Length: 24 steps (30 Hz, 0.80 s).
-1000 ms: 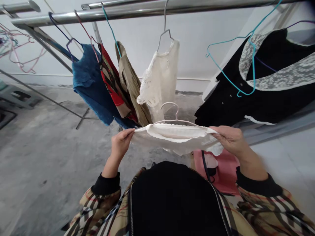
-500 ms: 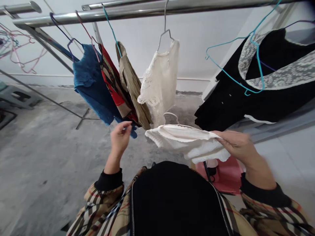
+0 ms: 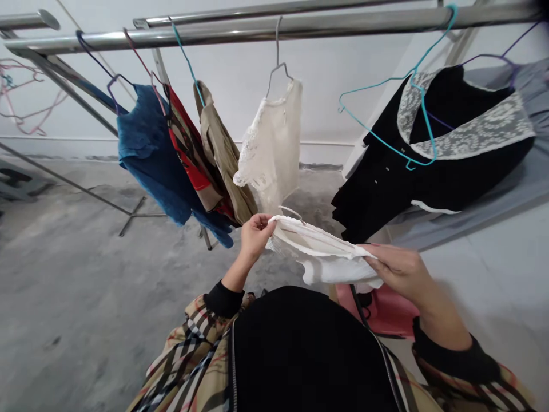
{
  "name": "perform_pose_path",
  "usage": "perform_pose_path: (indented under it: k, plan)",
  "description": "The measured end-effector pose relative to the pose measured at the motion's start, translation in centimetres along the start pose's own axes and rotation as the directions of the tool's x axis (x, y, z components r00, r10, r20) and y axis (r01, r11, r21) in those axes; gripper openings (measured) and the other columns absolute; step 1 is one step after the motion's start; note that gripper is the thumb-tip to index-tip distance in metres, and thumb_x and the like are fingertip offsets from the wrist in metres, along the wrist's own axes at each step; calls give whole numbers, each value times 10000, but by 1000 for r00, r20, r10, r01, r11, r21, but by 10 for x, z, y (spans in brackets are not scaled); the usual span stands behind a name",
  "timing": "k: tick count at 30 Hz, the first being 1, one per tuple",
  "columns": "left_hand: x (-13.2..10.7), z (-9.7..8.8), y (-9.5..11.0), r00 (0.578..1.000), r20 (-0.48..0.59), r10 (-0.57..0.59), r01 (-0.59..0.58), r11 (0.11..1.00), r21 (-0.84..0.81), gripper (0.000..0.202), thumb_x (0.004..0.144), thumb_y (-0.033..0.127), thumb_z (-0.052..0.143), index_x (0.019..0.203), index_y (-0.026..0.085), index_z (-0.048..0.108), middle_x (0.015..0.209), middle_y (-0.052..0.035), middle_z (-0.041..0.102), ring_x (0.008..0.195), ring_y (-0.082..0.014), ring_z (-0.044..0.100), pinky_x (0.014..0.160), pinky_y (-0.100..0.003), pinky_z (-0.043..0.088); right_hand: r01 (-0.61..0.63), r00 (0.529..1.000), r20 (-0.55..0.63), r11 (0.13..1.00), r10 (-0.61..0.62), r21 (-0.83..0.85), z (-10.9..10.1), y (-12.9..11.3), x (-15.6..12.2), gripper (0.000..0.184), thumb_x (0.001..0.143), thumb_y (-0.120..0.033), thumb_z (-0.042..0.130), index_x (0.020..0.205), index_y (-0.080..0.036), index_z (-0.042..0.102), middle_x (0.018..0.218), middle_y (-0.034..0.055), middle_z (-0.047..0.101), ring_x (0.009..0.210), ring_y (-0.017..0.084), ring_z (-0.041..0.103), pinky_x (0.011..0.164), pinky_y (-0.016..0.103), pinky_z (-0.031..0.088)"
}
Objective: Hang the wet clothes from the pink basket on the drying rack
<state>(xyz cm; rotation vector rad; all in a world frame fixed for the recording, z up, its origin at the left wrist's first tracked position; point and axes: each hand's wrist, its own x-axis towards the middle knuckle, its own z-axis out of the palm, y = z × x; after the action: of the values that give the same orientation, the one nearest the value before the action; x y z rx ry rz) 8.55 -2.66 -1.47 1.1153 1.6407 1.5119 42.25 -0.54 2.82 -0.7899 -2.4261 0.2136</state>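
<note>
A white garment is stretched between my two hands in front of my body, its neck opening facing up. My left hand pinches the left end of the neckline. At the other end, my right hand grips the neckline with thumb and fingers closed. A pale clothes hanger sits inside the neck, its hook sticking out beyond the far edge. Most of the hanger's body is hidden by the cloth. Just beyond hangs a cream lace top on a grey hanger.
A metal rail crosses the top. From it hang a blue garment, a red patterned one, a khaki one, a bare turquoise hanger and a black top with lace collar. A pink stool-like object stands low right.
My left hand, previously apart from the cloth, has moved right and taken hold of the neckline's left end. The right hand keeps its grip. The view has shifted slightly.
</note>
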Motion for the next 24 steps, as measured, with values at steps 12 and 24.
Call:
perform_pose_path:
  k: [12,24]
  plan:
    - [-15,25,0,714,235,659,-698,642,319,258,858,152,554,1086,227,648,1031,-74,676,908,-165,645,819,-296,529,-433,885,-369,797,286,-421,-23,-7,11,261,928,-321,528,1024,-214,745,791,55,762,652,221,711,568,300,488]
    - [-19,-33,-51,915,170,366,-397,889,227,233,867,287,573,1065,186,642,914,-64,691,687,-135,612,689,-271,525,-526,725,-665,769,182,-363,-37,1,165,430,986,-361,333,1223,-168,636,1091,106,722,933,240,690,812,324,522]
